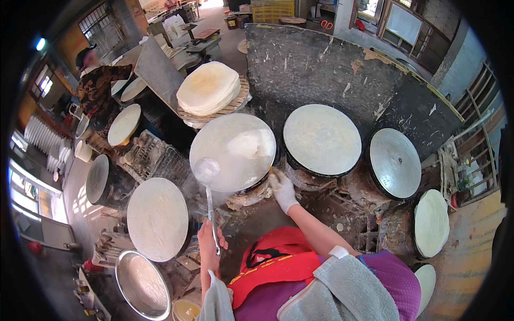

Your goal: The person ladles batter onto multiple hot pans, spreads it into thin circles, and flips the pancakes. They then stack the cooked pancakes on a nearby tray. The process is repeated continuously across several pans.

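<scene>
My left hand [209, 237] is bare and grips the handle of a metal ladle [207, 170]. The ladle's bowl is over the left part of a round griddle [217, 138] coated with pale, wet batter. A thicker white patch of batter [245, 146] lies towards the right of that griddle. My right hand [283, 191], in a white glove, is at the griddle's right front rim. Something small and brown shows at its fingertips, too small to name. Behind this griddle, a stack of thin round flatbreads [209, 88] rests on a slatted round board [243, 94].
More griddles stand around me: two covered with pale sheets [321, 138] [157, 218], and a bare metal one [395, 162]. A steel basin of batter [142, 285] is at lower left. A dark board [305, 64] stands behind. Another person [98, 88] works at far left.
</scene>
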